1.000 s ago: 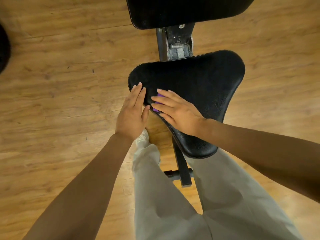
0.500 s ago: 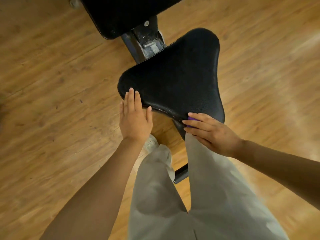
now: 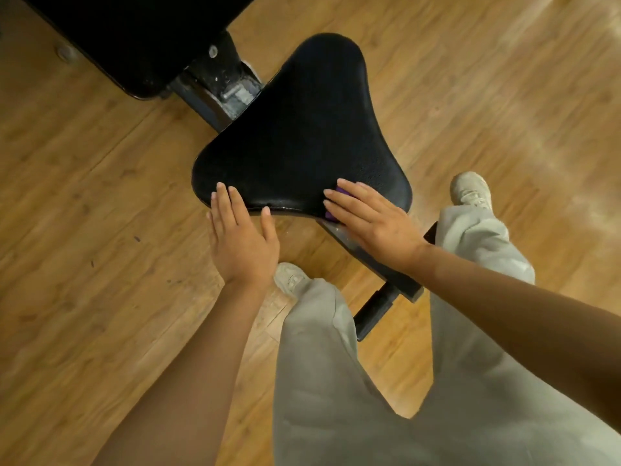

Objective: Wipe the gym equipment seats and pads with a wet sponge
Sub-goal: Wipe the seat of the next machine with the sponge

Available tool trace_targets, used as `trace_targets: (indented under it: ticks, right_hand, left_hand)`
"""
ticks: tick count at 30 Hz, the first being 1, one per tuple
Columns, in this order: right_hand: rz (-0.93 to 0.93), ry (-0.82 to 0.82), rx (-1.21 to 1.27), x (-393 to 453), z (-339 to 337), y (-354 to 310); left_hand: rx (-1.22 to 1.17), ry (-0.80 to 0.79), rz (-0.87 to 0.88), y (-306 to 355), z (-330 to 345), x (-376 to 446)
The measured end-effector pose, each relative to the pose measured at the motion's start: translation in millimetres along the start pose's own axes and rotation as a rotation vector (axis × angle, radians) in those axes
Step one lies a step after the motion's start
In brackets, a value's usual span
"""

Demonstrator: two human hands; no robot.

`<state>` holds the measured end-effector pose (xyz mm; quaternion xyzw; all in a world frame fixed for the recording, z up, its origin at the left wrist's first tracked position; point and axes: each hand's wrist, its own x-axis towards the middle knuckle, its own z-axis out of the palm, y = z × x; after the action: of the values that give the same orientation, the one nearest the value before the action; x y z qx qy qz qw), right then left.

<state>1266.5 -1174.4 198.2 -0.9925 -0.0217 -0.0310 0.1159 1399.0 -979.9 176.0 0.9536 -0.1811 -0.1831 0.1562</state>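
Right hand [image 3: 376, 220] flat, pressing purple sponge [image 3: 340, 196] | left hand [image 3: 240, 237] flat, steadying black padded triangular seat [image 3: 302, 139] | advise firm overlapping strokes away from palm.

The purple sponge [image 3: 337, 202] is mostly hidden under the right hand [image 3: 371, 219] — back pad [image 3: 134, 38] cropped above.

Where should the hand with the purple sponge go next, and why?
Probably slide it forward up the seat. The right hand presses the sponge flat at the seat's near edge, so the wide black middle lies ahead of it. The left hand rests on the near left corner, seemingly steadying the seat.
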Motion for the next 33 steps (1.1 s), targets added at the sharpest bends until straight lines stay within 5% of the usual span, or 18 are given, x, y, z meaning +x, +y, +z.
trace_targets:
  ticks: [11, 23, 33]
  right_hand:
    - [0.688, 0.322, 0.009, 8.9, 6.2, -26.0]
    - [0.289, 0.204, -0.114, 45.0, 41.8, -47.6]
    - [0.702, 0.459, -0.260, 32.8, 57.0, -71.0]
  left_hand:
    - [-0.076, 0.057, -0.025, 1.0, 14.2, -3.9]
    - [-0.148, 0.231, 0.100, -17.0, 39.9, -0.6]
    - [0.033, 0.173, 0.381, -54.8, 16.3, 7.6]
